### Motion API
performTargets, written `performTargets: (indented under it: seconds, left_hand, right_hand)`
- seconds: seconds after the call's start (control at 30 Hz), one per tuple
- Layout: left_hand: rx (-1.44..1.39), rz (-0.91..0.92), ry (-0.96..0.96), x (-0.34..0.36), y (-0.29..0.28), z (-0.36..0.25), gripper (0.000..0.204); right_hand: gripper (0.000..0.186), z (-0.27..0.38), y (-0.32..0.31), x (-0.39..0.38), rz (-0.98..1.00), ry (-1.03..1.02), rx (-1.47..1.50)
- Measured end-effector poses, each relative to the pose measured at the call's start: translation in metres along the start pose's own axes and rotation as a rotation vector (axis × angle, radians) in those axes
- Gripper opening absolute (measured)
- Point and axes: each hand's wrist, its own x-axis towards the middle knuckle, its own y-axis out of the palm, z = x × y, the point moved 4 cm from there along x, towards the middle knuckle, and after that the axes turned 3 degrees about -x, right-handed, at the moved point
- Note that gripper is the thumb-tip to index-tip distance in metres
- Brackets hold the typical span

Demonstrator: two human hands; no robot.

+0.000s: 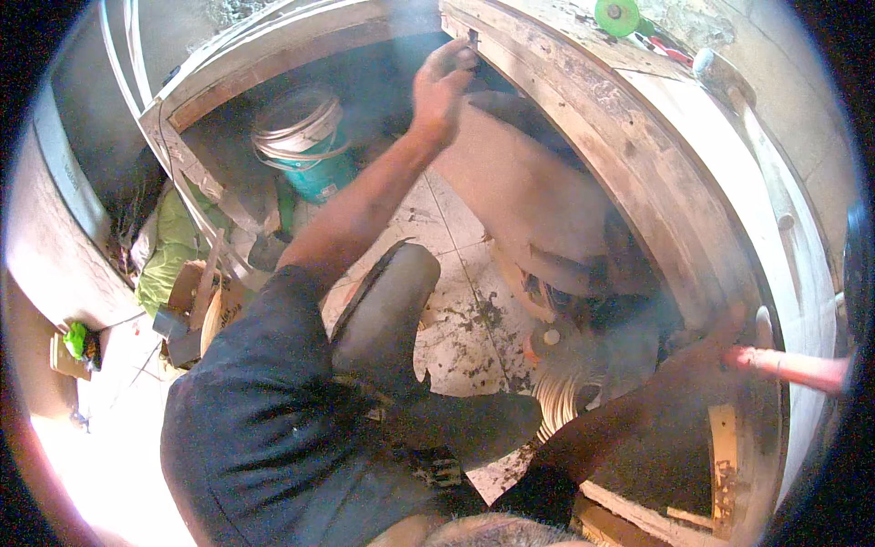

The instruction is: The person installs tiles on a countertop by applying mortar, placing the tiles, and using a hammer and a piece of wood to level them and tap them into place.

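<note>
My left hand (447, 82) is raised at the far end of a long wooden beam (629, 128). Its fingers pinch together against a small dark piece (473, 39) at the beam's edge, too small to name. Off to the right, my right hand (706, 351) is closed around the reddish handle (788, 366) of a tool, beside the near part of the same beam. The tool's other end is not visible, and haze blurs this hand. Between my arms, my bent leg (387, 305) rests over the tiled floor.
A teal and white bucket (314, 169) stands inside the wooden frame, with green sacking (178, 242) left of it. Dark debris lies on the floor tiles (465, 319). A coil of pale strip (558, 397) lies near my knee. A green round object (618, 15) rests beyond the beam.
</note>
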Motion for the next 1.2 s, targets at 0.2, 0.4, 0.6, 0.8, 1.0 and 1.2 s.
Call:
performTargets:
  seconds: [0.2,0.4,0.6,0.8,1.0,1.2]
  left_hand:
    - [0.137,-0.166,-0.089,0.053,-0.111,0.054,0.032]
    - [0.242,-0.12,-0.057,0.144,-0.12,0.064,0.032]
    - [0.156,-0.341,0.181,0.207,-0.124,0.095,0.027]
    - [0.049,-0.378,0.075,0.232,-0.129,0.117,0.037]
    - [0.027,-0.475,0.276,0.265,-0.124,0.146,0.02]
    - [0.009,-0.474,0.184,0.271,-0.123,0.16,0.019]
  right_hand:
    - [0.052,-0.013,0.0,0.0,-0.004,-0.079,-0.158]
    - [0.053,-0.021,0.002,-0.002,-0.027,-0.183,-0.435]
    - [0.054,-0.02,-0.005,-0.002,-0.091,-0.277,-0.773]
    - [0.055,0.005,-0.027,0.001,-0.159,-0.289,-1.133]
    - [0.057,0.047,-0.054,-0.005,-0.152,-0.252,-1.511]
    - [0.052,0.079,-0.01,-0.031,-0.124,0.228,-1.506]
